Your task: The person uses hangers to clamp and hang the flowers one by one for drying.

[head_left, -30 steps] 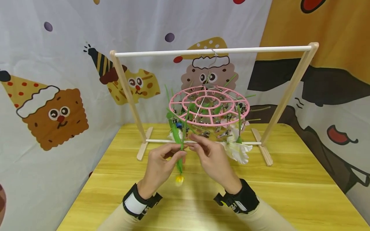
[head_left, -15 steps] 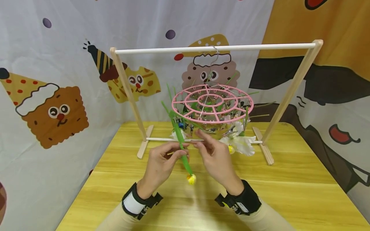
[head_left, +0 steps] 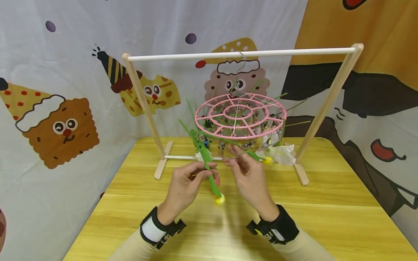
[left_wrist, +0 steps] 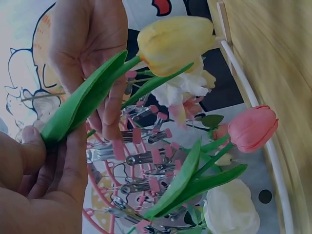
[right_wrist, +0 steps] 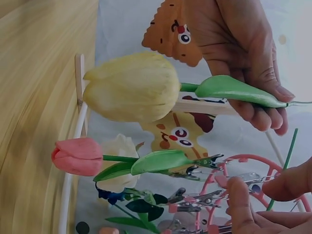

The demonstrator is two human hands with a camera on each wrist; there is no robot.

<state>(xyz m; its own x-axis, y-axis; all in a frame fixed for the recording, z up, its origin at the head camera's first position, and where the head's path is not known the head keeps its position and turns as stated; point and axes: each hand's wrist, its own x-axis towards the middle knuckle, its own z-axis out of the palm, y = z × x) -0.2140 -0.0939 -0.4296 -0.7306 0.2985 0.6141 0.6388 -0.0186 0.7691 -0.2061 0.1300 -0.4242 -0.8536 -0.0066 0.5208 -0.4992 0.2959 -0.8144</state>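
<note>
My left hand (head_left: 189,188) pinches a yellow tulip (head_left: 219,200) by its green leaf and stem, the bloom pointing down. The same tulip (right_wrist: 134,87) is large in the right wrist view. Beside it, my right hand (head_left: 249,177) has its thumb and a fingertip at a metal clip (right_wrist: 251,178) with pink tips and appears to pinch it. The clip belongs to a round pink hanging rack (head_left: 236,127). A pink tulip (left_wrist: 252,129) and a white flower (left_wrist: 231,209) hang head-down from it, close to my hands.
A wooden stand with a white top bar (head_left: 196,56) carries the rack by a hook. Another yellow tulip (head_left: 267,160) and a white lily (head_left: 282,155) hang at the rack's right. Green stems stick out through the rings. The table (head_left: 137,224) lies below.
The rack's front has turned to the right along with my right hand, carrying the lily right and bringing another yellow tulip into view. The held tulip has tilted, its bloom moving right.
</note>
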